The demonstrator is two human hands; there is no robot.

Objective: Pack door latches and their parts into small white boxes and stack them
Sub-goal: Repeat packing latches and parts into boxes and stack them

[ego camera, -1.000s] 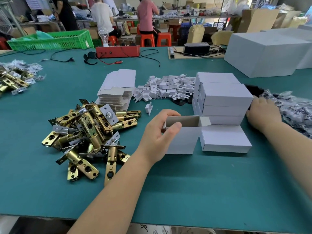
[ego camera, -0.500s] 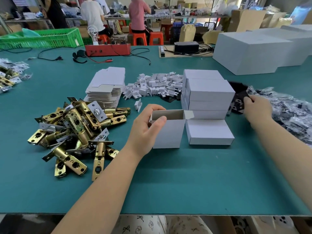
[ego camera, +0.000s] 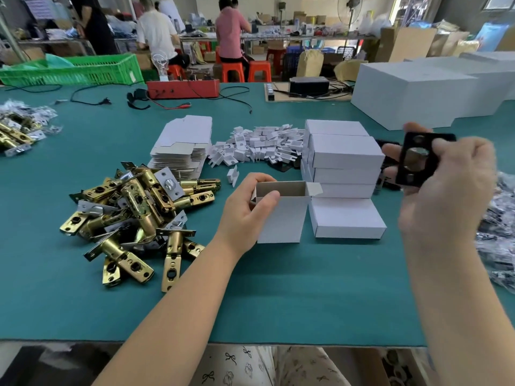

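On a green-topped packing table (ego camera: 278, 296) in a busy workshop, a worker prepares to fill another small carton. Large white cartons (ego camera: 412, 93) stand at the far right, well apart from the work. Nearer, a stack of closed white boxes (ego camera: 345, 160) rises just right of the open white box (ego camera: 281, 215), which stands upright on the mat with its top flaps up. A heap of brass door latches (ego camera: 133, 215) lies to the left, a pile of flat unfolded box blanks (ego camera: 184, 143) and a scatter of small white card inserts (ego camera: 262, 143) behind it, and bagged parts (ego camera: 498, 232) at the right edge.

The left hand (ego camera: 245, 215) grips the open box at its left rim, thumb hooked over the near wall. The right hand (ego camera: 446, 188), raised above the table and blurred, pinches a black strike plate (ego camera: 418, 160) with holes, fingers curled round its edges.

The risks appear modest but real. The plate seems held only by its edges and could slip on the way across, landing on the stack and shifting it. The open box looks light; a hard drop of the plate might tip it or crush a flap if the left hand slackens. The stack, touching or just beside the open box, could be nudged askew by a careless right wrist.
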